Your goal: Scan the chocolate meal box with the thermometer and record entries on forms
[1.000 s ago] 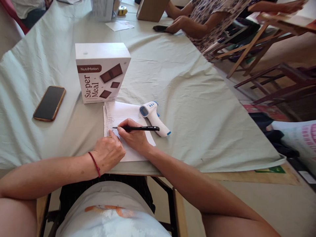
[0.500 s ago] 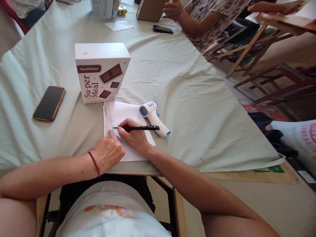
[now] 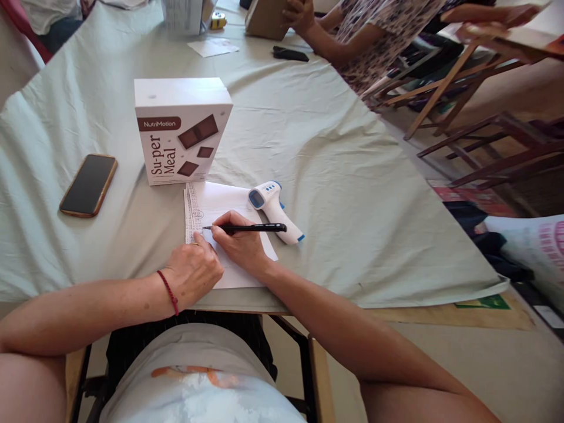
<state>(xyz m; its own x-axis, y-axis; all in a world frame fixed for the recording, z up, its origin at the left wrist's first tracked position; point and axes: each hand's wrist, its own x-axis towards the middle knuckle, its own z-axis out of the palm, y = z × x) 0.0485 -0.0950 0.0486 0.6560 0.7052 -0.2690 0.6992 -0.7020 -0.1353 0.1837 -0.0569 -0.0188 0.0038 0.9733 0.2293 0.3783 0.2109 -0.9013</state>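
My right hand (image 3: 240, 244) is closed around a black pen (image 3: 251, 228), whose tip meets the handwritten lines on the left part of a white sheet of paper (image 3: 224, 202). My left hand (image 3: 196, 267) rests on the lower left of the sheet, its index finger stretched toward the pen tip and its other fingers partly hidden; it grips nothing visible. A white and blue infrared thermometer (image 3: 275, 211) lies at the sheet's right edge, just beyond my right hand. Directly behind the paper stands a white "Su-per Meal" box (image 3: 183, 132).
A phone (image 3: 89, 185) lies on the left of the pale green tablecloth (image 3: 326, 176). Farther back are a dark phone-like object (image 3: 291, 54), a paper slip (image 3: 214, 47), a yellow tape measure (image 3: 218, 20) and a clear container (image 3: 183, 17). Another person's hands hold a cardboard box (image 3: 267, 20).
The pen and my right hand have shifted very slightly to the right. Across the table, the other person's hand has moved left onto the cardboard box. My left hand stays in place.
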